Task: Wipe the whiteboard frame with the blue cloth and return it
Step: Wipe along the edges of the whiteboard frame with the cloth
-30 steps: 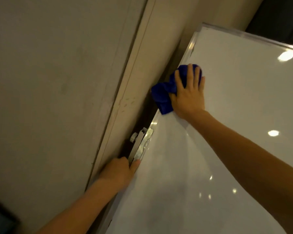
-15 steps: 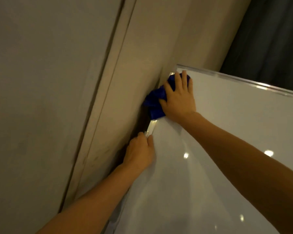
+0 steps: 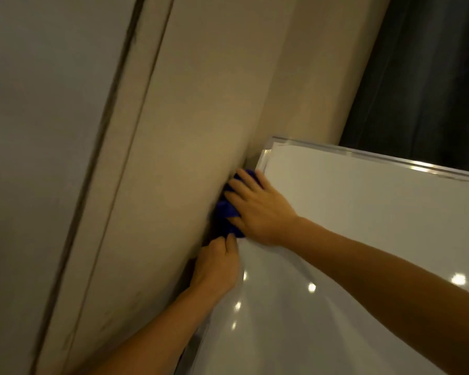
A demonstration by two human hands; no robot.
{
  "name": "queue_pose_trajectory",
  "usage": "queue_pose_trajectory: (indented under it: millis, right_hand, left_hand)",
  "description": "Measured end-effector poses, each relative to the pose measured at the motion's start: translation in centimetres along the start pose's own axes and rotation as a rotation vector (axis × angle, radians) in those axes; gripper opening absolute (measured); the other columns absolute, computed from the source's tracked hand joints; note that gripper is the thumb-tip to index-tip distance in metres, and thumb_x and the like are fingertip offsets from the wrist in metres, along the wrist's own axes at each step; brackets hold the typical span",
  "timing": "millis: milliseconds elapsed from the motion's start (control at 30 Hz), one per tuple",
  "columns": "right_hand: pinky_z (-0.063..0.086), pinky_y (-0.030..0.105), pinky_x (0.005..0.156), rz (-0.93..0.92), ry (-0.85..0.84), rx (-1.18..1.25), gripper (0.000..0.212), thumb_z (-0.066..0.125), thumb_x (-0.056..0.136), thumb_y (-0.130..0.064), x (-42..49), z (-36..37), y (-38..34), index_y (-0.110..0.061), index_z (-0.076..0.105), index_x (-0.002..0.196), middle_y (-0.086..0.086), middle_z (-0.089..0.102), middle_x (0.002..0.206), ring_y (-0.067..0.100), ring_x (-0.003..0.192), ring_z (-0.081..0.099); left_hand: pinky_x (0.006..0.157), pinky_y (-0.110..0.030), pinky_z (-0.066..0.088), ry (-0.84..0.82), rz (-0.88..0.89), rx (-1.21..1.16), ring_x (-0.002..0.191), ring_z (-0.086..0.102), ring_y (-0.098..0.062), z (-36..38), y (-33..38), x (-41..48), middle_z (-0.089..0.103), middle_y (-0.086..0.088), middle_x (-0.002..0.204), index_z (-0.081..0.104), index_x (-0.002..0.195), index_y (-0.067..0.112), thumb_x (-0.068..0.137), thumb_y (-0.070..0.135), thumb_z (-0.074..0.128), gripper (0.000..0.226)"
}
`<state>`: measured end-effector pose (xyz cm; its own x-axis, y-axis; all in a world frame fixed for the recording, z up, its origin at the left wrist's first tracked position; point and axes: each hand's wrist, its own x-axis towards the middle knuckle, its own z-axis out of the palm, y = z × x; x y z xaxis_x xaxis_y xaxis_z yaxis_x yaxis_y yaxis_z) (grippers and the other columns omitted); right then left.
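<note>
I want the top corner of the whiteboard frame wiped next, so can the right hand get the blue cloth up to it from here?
Probably yes. The right hand already presses the blue cloth on the frame's left edge just below the top corner, and that stretch of edge looks bare. The left hand grips lower down, out of the way.

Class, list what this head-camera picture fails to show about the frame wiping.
- Left frame edge under the blue cloth: hidden by cloth and right hand.
- Left hand fingertips: curled behind the edge.
- Whiteboard right and bottom: cut off by the picture edge.
- Frame dirt: too dim, blurred.
</note>
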<state>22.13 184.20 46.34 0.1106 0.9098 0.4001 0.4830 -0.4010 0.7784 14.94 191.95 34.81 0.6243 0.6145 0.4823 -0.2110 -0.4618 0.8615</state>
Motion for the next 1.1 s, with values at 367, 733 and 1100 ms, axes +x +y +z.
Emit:
queue_pose_trajectory:
  millis: [367,733,1100]
  right_hand:
    - [0.006,0.051,0.121,0.144,0.073,0.058,0.059,0.036,0.098,-0.042,0.8,0.8,3.0,-0.017,0.032,0.151,0.008,0.025,0.161,0.031,0.151,0.012]
    - [0.002,0.050,0.121,0.360,0.171,-0.051,0.054,0.047,0.097,-0.026,2.1,-2.5,5.7,-0.012,0.038,0.148,0.009,0.020,0.163,0.034,0.151,0.003]
    - [0.047,0.044,0.089,0.370,0.075,0.277,0.039,0.053,0.095,-0.027,4.8,-7.9,12.1,-0.017,0.054,0.133,0.014,0.051,0.129,0.035,0.113,0.050]
  left_hand:
    - [0.060,-0.029,0.043,0.112,0.119,-0.015,0.072,0.063,-0.024,1.6,-1.2,-0.4,0.068,-0.008,0.078,0.057,0.071,0.017,0.101,0.039,0.029,0.047]
    - [0.071,-0.038,0.048,0.210,0.073,0.068,0.081,0.059,-0.025,0.6,1.6,0.3,0.065,-0.007,0.095,0.055,0.089,0.018,0.098,0.041,0.034,0.033]
    - [0.077,-0.038,0.044,0.133,0.150,0.009,0.102,0.058,-0.037,-0.7,14.4,11.4,0.059,-0.019,0.123,0.051,0.124,0.006,0.097,0.023,0.037,0.035]
